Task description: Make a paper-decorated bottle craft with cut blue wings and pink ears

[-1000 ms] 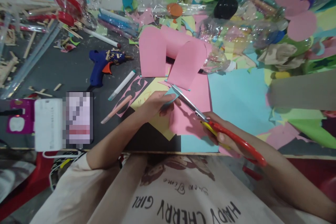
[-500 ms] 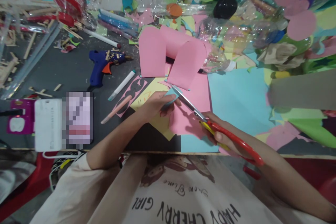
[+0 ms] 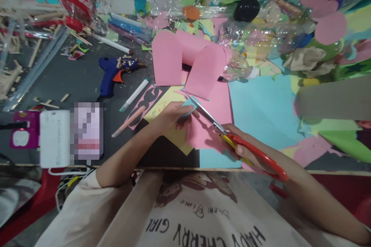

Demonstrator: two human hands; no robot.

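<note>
Now the right hand (image 3: 246,150) grips red scissors (image 3: 232,139), snipping a small blue paper (image 3: 188,107) pinched by the left hand (image 3: 171,115).

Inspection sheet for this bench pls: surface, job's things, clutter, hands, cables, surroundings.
Surface: dark table, right half covered by coloured paper sheets.
Job's things: scissors, blade tips at a small light-blue paper piece; pink sheet beneath.
Clutter: blue glue gun, white marker, folded pink paper, clear plastic bottles, wooden sticks.
Grippers: left hand pinches the light-blue paper piece; right hand grips the scissors' red handles.
Cables: white cord loop at the table edge, below a white box.
Surroundings: the person's printed cream shirt; red object at lower left, unclear what.
</note>
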